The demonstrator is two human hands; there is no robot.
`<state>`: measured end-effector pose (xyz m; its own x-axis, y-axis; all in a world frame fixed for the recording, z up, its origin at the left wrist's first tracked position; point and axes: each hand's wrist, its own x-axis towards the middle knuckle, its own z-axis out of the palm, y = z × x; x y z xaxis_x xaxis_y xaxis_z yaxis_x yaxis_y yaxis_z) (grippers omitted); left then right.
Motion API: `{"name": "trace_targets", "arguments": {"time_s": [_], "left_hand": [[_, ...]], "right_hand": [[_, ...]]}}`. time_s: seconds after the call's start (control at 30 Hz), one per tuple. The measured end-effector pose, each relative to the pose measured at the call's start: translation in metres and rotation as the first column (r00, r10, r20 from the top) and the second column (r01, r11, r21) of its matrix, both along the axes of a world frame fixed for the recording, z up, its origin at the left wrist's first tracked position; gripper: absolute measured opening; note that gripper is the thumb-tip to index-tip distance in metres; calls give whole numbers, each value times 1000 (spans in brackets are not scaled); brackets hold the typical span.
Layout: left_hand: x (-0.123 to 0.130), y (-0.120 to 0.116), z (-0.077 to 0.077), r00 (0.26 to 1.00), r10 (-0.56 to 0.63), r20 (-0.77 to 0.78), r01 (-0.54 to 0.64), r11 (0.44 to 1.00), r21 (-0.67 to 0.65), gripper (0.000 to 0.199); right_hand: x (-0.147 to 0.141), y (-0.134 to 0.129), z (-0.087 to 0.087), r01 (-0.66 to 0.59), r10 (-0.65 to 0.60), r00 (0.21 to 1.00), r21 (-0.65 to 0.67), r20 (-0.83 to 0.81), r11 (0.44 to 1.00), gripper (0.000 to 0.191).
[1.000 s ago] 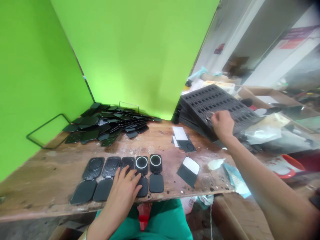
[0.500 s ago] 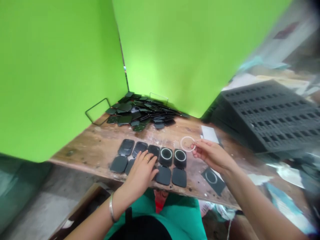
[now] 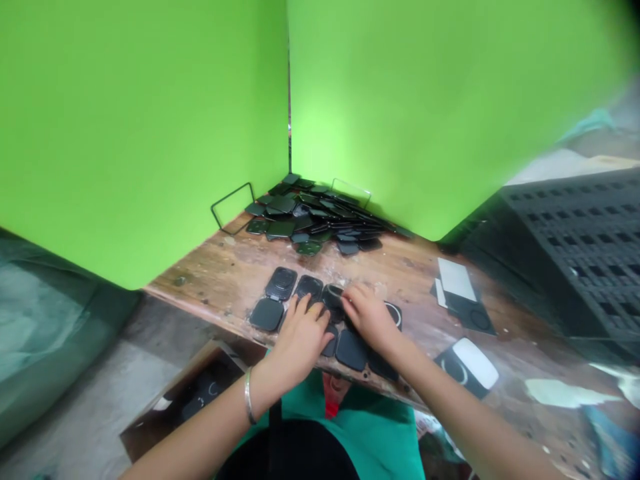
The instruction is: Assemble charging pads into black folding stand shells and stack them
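Note:
A row of black two-part folding pads with rounded corners lies unfolded near the table's front edge; the leftmost pad [image 3: 281, 283] has a faint circle on its upper half. My left hand [image 3: 304, 331] rests over the middle pads, palm down with its fingers spread. Beside it, my right hand [image 3: 369, 315] pinches the edge of a thin pale ring [image 3: 334, 291] at the upper half of the third pad. The fingers hide part of this ring. A white ring [image 3: 395, 312] on the rightmost pad shows partly behind my right hand.
A heap of black square plates [image 3: 320, 217] lies at the back, beside a thin black frame [image 3: 233, 208]. Green panels rise behind. To the right are white and dark sheets [image 3: 456, 279], a card with a ring [image 3: 463, 363] and a slotted dark foam block [image 3: 575, 253].
My right hand has moved left with the ring, from the air beyond the row's right end to the third pad. My left hand stays on the pads. The view has shifted.

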<state>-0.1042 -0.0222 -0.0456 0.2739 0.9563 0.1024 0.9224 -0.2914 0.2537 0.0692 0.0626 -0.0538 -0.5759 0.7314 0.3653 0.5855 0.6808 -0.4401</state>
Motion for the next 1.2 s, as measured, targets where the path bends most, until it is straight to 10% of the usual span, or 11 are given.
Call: {"name": "trace_targets", "arguments": {"time_s": [0.13,0.43,0.63,0.8,1.0,1.2], "left_hand": [[1,1,-1,1000,1,-4,-1,1000,-2,34],[1,1,-2,1000,-4,-1,4,1000,0,34],[0,3,7,999,-20,-42,18,999,-33,34],[-5,6,-2,999,-38,-39,40,998,43,28],[-17,19,-26,996,-53,-71,64,985,159,31],[-23,26,-19,992,-91,-92,106,978,182,34]], "right_hand": [[-9,-5,-3,-70,8,940,169,341,983,22],[-14,-9,10,-106,11,863,159,506,982,20],[8,-8,21,-31,-8,916,90,401,996,16],[82,15,44,190,-190,961,23,202,982,15],[203,61,100,729,-745,660,152,101,667,15],[276,89,116,916,-920,382,90,93,390,18]]}}
